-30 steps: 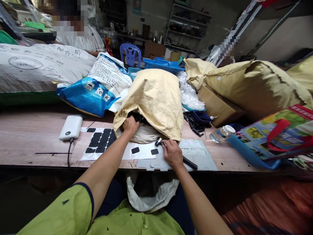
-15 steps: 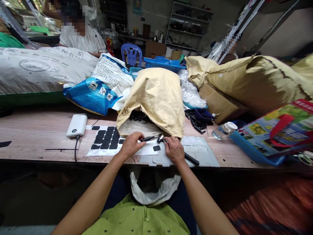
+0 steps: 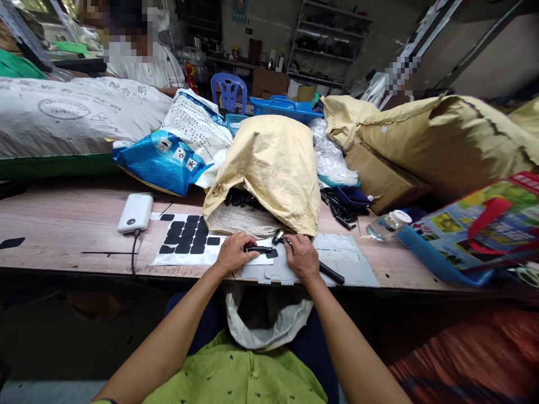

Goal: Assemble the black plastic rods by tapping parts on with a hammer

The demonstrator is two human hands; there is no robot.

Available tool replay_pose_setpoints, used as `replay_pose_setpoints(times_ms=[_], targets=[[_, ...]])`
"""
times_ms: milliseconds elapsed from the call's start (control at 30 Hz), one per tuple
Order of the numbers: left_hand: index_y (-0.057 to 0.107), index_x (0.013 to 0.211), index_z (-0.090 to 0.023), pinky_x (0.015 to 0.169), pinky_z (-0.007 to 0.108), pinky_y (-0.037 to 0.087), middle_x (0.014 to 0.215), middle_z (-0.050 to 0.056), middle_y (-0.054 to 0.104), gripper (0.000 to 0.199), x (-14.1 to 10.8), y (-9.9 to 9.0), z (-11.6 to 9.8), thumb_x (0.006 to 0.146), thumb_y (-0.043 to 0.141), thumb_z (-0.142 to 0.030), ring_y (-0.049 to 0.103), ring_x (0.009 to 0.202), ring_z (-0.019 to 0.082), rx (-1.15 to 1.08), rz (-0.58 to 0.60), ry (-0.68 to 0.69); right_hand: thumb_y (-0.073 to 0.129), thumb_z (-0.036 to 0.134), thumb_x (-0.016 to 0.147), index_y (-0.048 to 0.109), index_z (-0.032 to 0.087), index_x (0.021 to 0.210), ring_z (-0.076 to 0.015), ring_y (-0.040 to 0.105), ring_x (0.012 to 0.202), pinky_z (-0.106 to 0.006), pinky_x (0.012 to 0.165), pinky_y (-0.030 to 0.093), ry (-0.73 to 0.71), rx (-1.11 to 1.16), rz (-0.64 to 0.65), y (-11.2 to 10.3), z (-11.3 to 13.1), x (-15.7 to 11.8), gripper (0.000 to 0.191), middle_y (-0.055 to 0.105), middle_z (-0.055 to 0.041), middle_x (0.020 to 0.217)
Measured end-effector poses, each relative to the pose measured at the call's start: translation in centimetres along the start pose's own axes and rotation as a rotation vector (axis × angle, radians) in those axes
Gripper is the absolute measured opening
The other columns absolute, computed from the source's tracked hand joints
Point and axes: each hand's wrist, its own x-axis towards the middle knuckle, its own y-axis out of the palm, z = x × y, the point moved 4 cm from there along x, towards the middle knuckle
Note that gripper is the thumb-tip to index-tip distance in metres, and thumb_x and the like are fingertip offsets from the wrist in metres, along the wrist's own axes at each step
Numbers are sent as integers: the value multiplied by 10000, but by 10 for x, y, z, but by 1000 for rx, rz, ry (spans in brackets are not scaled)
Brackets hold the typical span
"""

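My left hand point(image 3: 233, 251) is closed on a slim black pen-like piece point(image 3: 260, 249), which points right above a white sheet. My right hand point(image 3: 302, 257) grips a hammer point(image 3: 332, 272) around the middle. Its metal head shows left of my fingers, and its black handle sticks out to the lower right. Under the hammer lies a grey board point(image 3: 356, 261). A black rounded patch point(image 3: 272, 253) rests between my hands. Left of them is a white sheet point(image 3: 162, 259) with rows of black patches point(image 3: 188, 233). Dark pieces point(image 3: 238, 197) show inside the tan sack's mouth.
The tan sack point(image 3: 278, 163) stands just behind my hands. A white power bank point(image 3: 135, 212) with a cable lies to the left. To the right are a pile of black pieces point(image 3: 339, 213), a clear jar point(image 3: 385, 227) and a blue tray point(image 3: 438, 261). A person in white point(image 3: 143, 62) sits across.
My left hand has moved slightly right and down, and the black piece in it now lies nearly level. My right hand still holds the hammer in about the same place.
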Motion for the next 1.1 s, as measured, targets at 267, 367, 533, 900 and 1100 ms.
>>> replay_pose_setpoints(times_ms=[267, 367, 533, 900, 1100], targets=[[745, 961, -238, 811, 328, 422, 882, 12, 651, 187, 0, 1, 1, 810, 757, -347, 602, 925, 211, 0, 5, 11, 511, 255, 984, 661, 214, 1169, -230, 531, 974, -338, 889, 413, -1, -2, 3, -1, 1, 0, 242, 640, -70, 1015], [749, 969, -248, 816, 330, 428, 865, 12, 643, 188, -1, 0, 0, 819, 750, -360, 604, 925, 213, 8, 7, 16, 512, 254, 982, 664, 216, 1167, -231, 533, 968, -343, 881, 420, -1, -1, -2, -1, 1, 0, 242, 640, -72, 1009], [752, 977, -253, 825, 330, 430, 881, 15, 648, 195, -2, 0, 0, 807, 759, -349, 607, 950, 219, 12, 19, 18, 507, 259, 986, 669, 216, 1162, -233, 532, 965, -345, 878, 418, -2, -3, -6, -1, 2, 0, 243, 640, -75, 1009], [725, 1038, -250, 834, 333, 419, 905, 4, 662, 252, -3, -1, -2, 796, 767, -306, 604, 927, 210, -16, 1, 31, 510, 253, 986, 664, 215, 1162, -230, 529, 971, -336, 881, 413, -1, 4, -3, 0, 0, 0, 237, 640, -71, 1017], [734, 967, -257, 831, 334, 412, 891, 10, 649, 172, -2, 0, -1, 819, 748, -342, 594, 931, 217, 13, 20, 31, 511, 258, 987, 662, 219, 1159, -232, 531, 961, -340, 876, 414, -8, 1, -14, -2, 1, -1, 232, 638, -71, 1005]])
